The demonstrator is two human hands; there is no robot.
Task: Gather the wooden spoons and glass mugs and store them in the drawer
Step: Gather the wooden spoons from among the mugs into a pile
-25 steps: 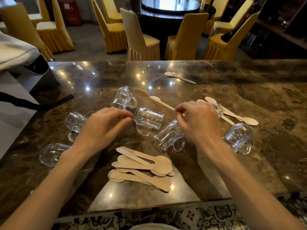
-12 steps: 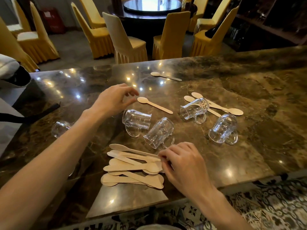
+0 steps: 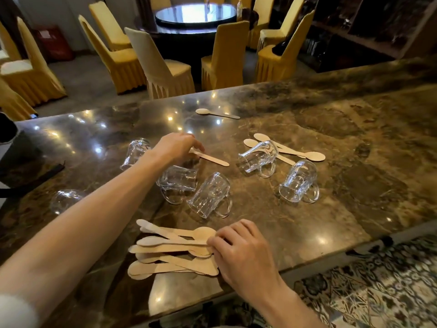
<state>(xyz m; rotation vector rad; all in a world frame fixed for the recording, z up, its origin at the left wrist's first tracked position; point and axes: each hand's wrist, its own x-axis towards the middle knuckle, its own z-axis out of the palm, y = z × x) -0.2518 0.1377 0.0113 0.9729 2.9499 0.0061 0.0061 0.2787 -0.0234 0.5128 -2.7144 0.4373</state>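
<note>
Wooden spoons are being gathered: our right hand (image 3: 246, 253) pinches a handle at the near pile (image 3: 172, 250); our left hand (image 3: 176, 147) closes on a lone spoon (image 3: 212, 158). Glass mugs (image 3: 209, 195) lie tipped across the desk (image 3: 331, 197). Next, we judge, carry it to the pile.

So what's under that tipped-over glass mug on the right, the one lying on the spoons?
Two wooden spoons run under the glass mug; their ends stick out both sides. Through the glass, the middle parts are blurry, so anything else there can't be told.
</note>
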